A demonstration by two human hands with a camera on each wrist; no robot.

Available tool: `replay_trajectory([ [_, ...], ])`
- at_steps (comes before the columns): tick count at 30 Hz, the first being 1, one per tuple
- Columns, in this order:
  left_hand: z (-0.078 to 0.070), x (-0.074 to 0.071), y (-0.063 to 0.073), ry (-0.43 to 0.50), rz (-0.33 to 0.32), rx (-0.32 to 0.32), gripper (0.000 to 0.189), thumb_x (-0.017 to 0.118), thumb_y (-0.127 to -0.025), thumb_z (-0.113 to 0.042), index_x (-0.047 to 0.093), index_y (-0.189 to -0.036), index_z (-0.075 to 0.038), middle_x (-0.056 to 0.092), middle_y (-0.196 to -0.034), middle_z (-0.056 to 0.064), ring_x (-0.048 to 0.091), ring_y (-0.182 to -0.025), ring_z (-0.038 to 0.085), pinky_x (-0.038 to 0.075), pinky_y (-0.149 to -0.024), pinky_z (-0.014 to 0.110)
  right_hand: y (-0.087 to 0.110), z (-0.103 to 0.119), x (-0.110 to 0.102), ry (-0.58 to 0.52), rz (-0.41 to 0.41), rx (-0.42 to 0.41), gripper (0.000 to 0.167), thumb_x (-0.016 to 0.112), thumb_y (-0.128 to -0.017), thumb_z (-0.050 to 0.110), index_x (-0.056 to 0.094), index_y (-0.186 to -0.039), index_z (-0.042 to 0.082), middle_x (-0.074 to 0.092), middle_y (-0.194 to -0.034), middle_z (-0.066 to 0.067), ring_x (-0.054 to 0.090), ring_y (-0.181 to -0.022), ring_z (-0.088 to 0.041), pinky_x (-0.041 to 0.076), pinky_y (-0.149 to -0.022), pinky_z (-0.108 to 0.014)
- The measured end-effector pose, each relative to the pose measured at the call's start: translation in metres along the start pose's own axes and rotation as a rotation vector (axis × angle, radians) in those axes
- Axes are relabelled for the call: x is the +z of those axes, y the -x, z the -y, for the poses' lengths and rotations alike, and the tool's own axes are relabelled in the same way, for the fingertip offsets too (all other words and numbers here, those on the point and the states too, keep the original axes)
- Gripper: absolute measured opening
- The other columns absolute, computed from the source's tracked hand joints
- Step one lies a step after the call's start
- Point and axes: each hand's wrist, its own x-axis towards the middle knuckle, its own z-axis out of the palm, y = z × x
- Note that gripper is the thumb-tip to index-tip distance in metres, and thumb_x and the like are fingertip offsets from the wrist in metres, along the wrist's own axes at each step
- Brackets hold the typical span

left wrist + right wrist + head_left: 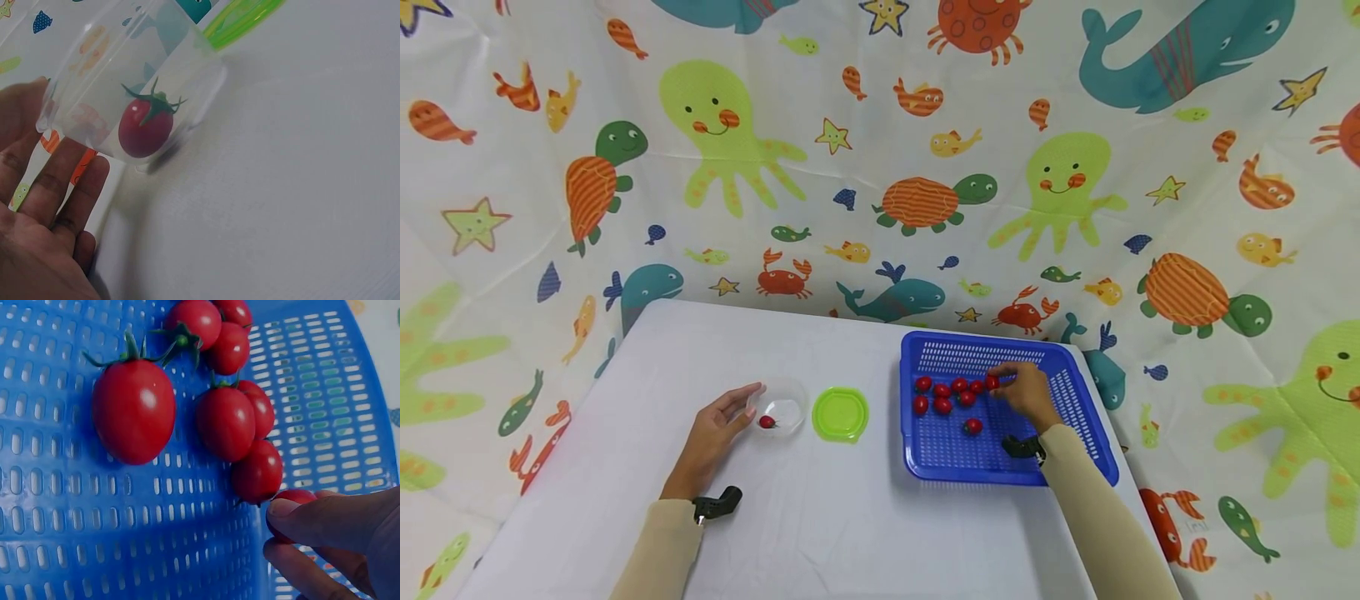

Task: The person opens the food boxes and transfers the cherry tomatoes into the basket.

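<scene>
In the head view my left hand (pixel 718 425) is at the left side of a clear plastic container (pixel 786 402), relaxed fingers touching its rim. One cherry tomato (pixel 145 127) with a green calyx lies inside the container, seen through its wall in the left wrist view. My right hand (pixel 1028 393) reaches into a blue plastic basket (pixel 955 464) and pinches a cherry tomato (pixel 281 515) between thumb and fingers, near the basket's far side. Several other cherry tomatoes (pixel 134 412) lie on the basket floor, most grouped left of that hand.
A bright green lid (pixel 840 414) lies between the container and the basket. All stand on a white-covered table (pixel 820 533). Behind it hangs a white curtain (pixel 820 200) printed with sea animals. Both wrists wear black straps.
</scene>
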Motion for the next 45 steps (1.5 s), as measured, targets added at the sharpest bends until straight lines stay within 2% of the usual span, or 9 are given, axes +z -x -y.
replay_trajectory([
  [7, 0.001, 0.001, 0.0, -0.018, -0.007, -0.008, 0.052, 0.066, -0.107, -0.031, 0.052, -0.157, -0.021, 0.053, -0.164, 0.005, 0.037, -0.158, 0.01, 0.03, -0.107, -0.004, -0.004, -0.005, 0.003, 0.013, 0.03, 0.025, 0.035, 0.08, -0.092, 0.0, 0.077, -0.126, 0.005, 0.07, -0.136, -0.025, 0.061, -0.128, -0.044, 0.052, -0.111, -0.061],
  [11, 0.0, 0.001, 0.001, -0.019, -0.006, -0.015, 0.052, 0.065, -0.108, -0.031, 0.051, -0.157, -0.021, 0.052, -0.164, 0.005, 0.036, -0.159, 0.012, 0.03, -0.109, -0.001, -0.005, -0.006, 0.003, 0.016, 0.044, 0.038, 0.035, 0.079, -0.092, -0.002, 0.076, -0.126, 0.004, 0.07, -0.135, -0.026, 0.06, -0.131, -0.046, 0.047, -0.115, -0.065],
  [21, -0.001, 0.002, 0.002, -0.012, -0.004, 0.0, 0.053, 0.066, -0.107, -0.029, 0.052, -0.157, -0.02, 0.053, -0.164, 0.007, 0.039, -0.158, 0.011, 0.032, -0.106, -0.003, -0.003, -0.009, 0.002, 0.011, 0.042, 0.043, 0.037, 0.079, -0.092, -0.001, 0.076, -0.129, 0.004, 0.067, -0.14, -0.027, 0.057, -0.133, -0.048, 0.046, -0.115, -0.068],
  [27, -0.001, 0.002, 0.002, -0.007, -0.01, -0.005, 0.053, 0.066, -0.107, -0.03, 0.052, -0.157, -0.02, 0.053, -0.164, 0.006, 0.039, -0.158, 0.011, 0.033, -0.106, -0.002, 0.002, -0.003, -0.004, 0.007, -0.025, 0.012, 0.035, 0.075, -0.096, 0.001, 0.074, -0.131, 0.004, 0.063, -0.144, -0.028, 0.055, -0.135, -0.05, 0.05, -0.111, -0.066],
  [32, -0.001, 0.003, 0.003, -0.013, -0.013, -0.013, 0.053, 0.066, -0.107, -0.031, 0.052, -0.157, -0.02, 0.052, -0.164, 0.006, 0.037, -0.159, 0.016, 0.032, -0.106, -0.002, 0.009, 0.009, -0.01, -0.005, -0.119, -0.064, 0.032, 0.071, -0.1, 0.005, 0.075, -0.131, 0.006, 0.068, -0.14, -0.025, 0.068, -0.122, -0.045, 0.063, -0.096, -0.053],
  [36, -0.001, 0.002, 0.003, -0.012, -0.013, -0.013, 0.053, 0.066, -0.107, -0.031, 0.052, -0.157, -0.021, 0.052, -0.164, 0.006, 0.038, -0.159, 0.014, 0.032, -0.107, -0.002, 0.014, 0.024, -0.01, -0.012, -0.205, -0.148, 0.029, 0.075, -0.098, 0.006, 0.078, -0.127, 0.009, 0.075, -0.13, -0.02, 0.077, -0.105, -0.038, 0.066, -0.085, -0.05],
  [40, -0.002, 0.002, 0.003, -0.013, -0.013, -0.012, 0.053, 0.066, -0.107, -0.031, 0.052, -0.157, -0.021, 0.052, -0.164, 0.006, 0.039, -0.158, 0.013, 0.032, -0.107, -0.002, 0.022, 0.043, -0.009, -0.044, -0.256, -0.206, 0.027, 0.077, -0.096, 0.008, 0.08, -0.123, 0.011, 0.077, -0.125, -0.017, 0.079, -0.102, -0.035, 0.066, -0.081, -0.05],
  [45, -0.001, 0.002, 0.002, -0.012, -0.01, -0.009, 0.053, 0.066, -0.107, -0.031, 0.052, -0.157, -0.021, 0.052, -0.164, 0.005, 0.038, -0.159, 0.015, 0.032, -0.107, -0.003, 0.033, 0.07, -0.007, -0.093, -0.249, -0.244, 0.028, 0.078, -0.097, 0.011, 0.079, -0.124, 0.014, 0.075, -0.132, -0.014, 0.077, -0.107, -0.035, 0.067, -0.081, -0.049],
])
